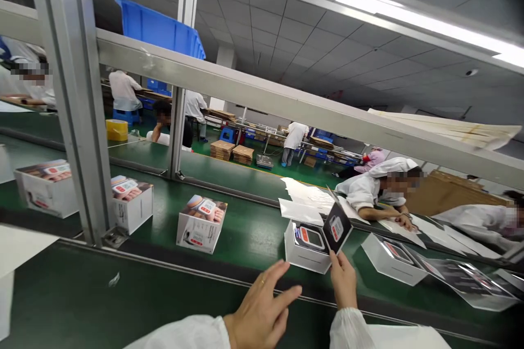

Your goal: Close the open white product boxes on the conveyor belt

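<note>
A white box [307,256] stands open on the green conveyor belt, with a dark-framed, watch-like device with a red label [309,237] showing inside. Along its right side my right hand [344,279] pinches the lower edge of a dark printed panel [338,224], held upright and tilted. Whether the panel is joined to the box cannot be seen. My left hand [264,305] hovers just left of and nearer than the box, fingers spread, holding nothing. Further left on the belt sits a closed box [202,223] with a picture on top.
More closed boxes [131,204] stand left, partly behind a metal post [77,92]. Open boxes [395,259] lie right. White sheets [305,196] lie beyond the belt, near a co-worker in white [368,185]. A metal rail [286,98] crosses above; a blue bin [159,27] sits higher.
</note>
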A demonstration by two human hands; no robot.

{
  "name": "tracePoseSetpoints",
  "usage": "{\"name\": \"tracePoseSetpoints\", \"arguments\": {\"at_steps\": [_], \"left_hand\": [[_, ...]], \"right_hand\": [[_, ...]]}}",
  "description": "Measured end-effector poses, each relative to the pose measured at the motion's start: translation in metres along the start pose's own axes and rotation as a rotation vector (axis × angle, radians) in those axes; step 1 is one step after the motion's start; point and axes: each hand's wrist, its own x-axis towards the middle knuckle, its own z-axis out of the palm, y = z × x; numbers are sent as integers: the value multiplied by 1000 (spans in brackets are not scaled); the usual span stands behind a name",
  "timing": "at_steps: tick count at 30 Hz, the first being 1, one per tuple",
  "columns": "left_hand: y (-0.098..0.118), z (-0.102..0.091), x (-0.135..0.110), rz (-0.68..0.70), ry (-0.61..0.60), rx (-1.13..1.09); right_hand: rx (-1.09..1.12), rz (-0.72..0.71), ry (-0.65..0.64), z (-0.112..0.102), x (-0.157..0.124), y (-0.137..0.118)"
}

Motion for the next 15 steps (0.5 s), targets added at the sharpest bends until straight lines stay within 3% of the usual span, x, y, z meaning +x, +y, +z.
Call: {"name": "tracePoseSetpoints", "arguments": {"at_steps": [3, 5, 8, 12, 15], "left_hand": [[2, -11, 27, 32, 195, 146], [-2, -16, 47, 1, 202, 240], [-15, -20, 67, -170, 82, 246], [-42, -16, 61, -528, -142, -4], [-61, -12, 45, -563, -237, -99]], "right_hand": [[56, -19, -164, 7, -30, -14], [124, -67, -302, 15, -46, -25], [148, -88, -452, 24, -63, -42], [92, -49, -501, 32, -75, -56], [52, -64, -447, 41, -75, -55]]}}
